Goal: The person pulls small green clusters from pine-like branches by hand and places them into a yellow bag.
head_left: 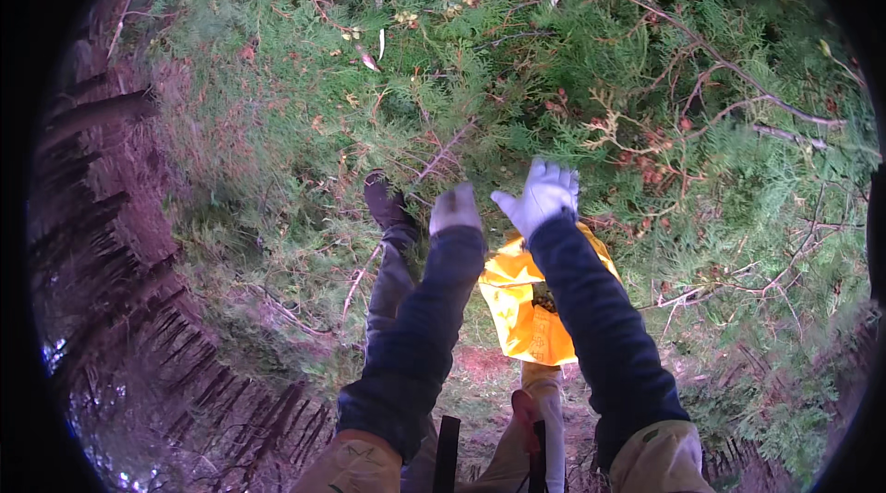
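Observation:
My right hand (pixel 547 195), in a pale glove, reaches out over the green conifer foliage (pixel 498 114) with its thumb apart from the fingers. It is open, and I see nothing in it. My left hand (pixel 456 209), also gloved, is beside it and blurred; its fingers are too smeared to tell whether they are closed. A bare twig (pixel 445 153) lies just beyond the left hand. Below the right hand and partly behind my right forearm hangs a bright orange-yellow bag (pixel 537 341). A dark gap in the bag shows small dark contents that I cannot make out.
Clusters of small pale green cones (pixel 406 19) sit among the far foliage. Long bare branches (pixel 738 78) cross on the right. My dark boot (pixel 383 200) rests among the greenery at left. Tree trunks (pixel 97 114) line the left side. A red strap-like piece (pixel 526 410) hangs near my legs.

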Motion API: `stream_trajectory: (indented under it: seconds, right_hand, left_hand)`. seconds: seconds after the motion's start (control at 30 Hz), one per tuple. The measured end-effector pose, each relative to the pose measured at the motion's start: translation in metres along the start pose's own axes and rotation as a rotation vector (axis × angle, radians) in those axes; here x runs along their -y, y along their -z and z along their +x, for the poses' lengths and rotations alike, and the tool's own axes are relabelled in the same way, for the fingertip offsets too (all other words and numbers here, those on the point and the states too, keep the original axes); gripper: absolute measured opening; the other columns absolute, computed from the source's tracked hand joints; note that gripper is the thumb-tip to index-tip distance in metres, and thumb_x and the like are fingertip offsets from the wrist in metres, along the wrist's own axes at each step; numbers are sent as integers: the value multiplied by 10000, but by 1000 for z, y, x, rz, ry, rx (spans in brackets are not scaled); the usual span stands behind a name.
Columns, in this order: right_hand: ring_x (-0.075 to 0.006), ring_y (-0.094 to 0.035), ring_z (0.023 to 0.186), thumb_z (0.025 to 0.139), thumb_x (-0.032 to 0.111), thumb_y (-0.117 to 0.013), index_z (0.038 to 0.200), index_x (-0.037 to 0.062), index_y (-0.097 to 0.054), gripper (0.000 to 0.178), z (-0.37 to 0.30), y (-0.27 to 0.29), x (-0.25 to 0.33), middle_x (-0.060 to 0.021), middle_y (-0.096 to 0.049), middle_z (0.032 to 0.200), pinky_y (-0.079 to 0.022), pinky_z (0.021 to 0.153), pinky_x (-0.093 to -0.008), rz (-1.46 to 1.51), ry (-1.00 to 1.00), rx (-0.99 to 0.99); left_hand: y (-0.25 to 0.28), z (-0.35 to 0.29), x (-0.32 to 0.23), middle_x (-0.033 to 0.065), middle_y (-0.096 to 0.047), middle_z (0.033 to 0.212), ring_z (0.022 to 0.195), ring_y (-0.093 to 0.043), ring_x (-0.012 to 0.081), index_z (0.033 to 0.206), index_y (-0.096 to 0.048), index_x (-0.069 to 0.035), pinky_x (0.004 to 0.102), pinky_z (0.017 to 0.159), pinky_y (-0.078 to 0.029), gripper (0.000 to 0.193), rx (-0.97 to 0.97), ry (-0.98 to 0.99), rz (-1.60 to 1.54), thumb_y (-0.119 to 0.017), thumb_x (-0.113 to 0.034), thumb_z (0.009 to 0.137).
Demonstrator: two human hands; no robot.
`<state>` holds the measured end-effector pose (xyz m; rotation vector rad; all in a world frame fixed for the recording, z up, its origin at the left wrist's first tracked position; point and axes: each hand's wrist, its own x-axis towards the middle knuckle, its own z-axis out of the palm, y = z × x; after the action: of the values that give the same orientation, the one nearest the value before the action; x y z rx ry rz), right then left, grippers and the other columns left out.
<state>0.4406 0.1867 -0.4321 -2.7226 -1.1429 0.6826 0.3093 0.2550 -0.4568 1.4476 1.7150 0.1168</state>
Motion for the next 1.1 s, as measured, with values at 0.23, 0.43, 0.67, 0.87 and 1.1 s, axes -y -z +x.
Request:
stream_trajectory:
  seconds: [0.23, 0.43, 0.67, 0.87, 1.1]
  right_hand:
    - [-305, -621, 953, 793, 336, -567, 1020, 51, -622, 368, 46, -50, 37, -176, -650, 976, -477, 844, -386, 248, -195, 398]
    - [-145, -428, 463, 857, 243, -491, 643, 129, -462, 244, -31, -43, 53, 14, -409, 543, -360, 415, -327, 2289, -919, 998]
    - [-130, -468, 468, 869, 171, -501, 790, 66, -570, 149, -124, 60, 54, -17, -494, 576, -376, 431, -282, 1437, -105, 881]
    - [-357, -534, 1038, 740, 546, -636, 1126, 65, -507, 631, -237, 22, -33, -199, -547, 1147, -441, 872, -417, 236, -252, 751]
    - [-341, -410, 1194, 677, 316, -716, 1250, -1, -408, 724, -114, -61, -20, -193, -442, 1270, -286, 1050, -462, 286, 182, -4]
  left_hand:
    - [-18, 75, -76, 250, -570, 1143, 1102, -535, 327, 1128, -572, 13, 358, 960, -389, 680, 414, 130, 313, -666, -519, 715]
    - [0, 61, -70, 218, -590, 1036, 1045, -550, 295, 1105, -565, -26, 391, 873, -443, 362, 736, -689, 1246, -513, -304, 879]
    - [36, 78, -41, 194, -602, 943, 935, -580, 267, 1023, -595, -40, 382, 773, -465, 256, 621, -792, 979, -458, -209, 889]
    - [47, 118, -55, 175, -599, 957, 927, -578, 248, 1039, -590, -42, 365, 764, -466, 256, 648, -708, 909, -483, -211, 878]
    - [77, 147, -74, 153, -596, 972, 919, -576, 227, 1056, -583, -44, 345, 753, -467, 265, 629, -565, 664, -512, -213, 866]
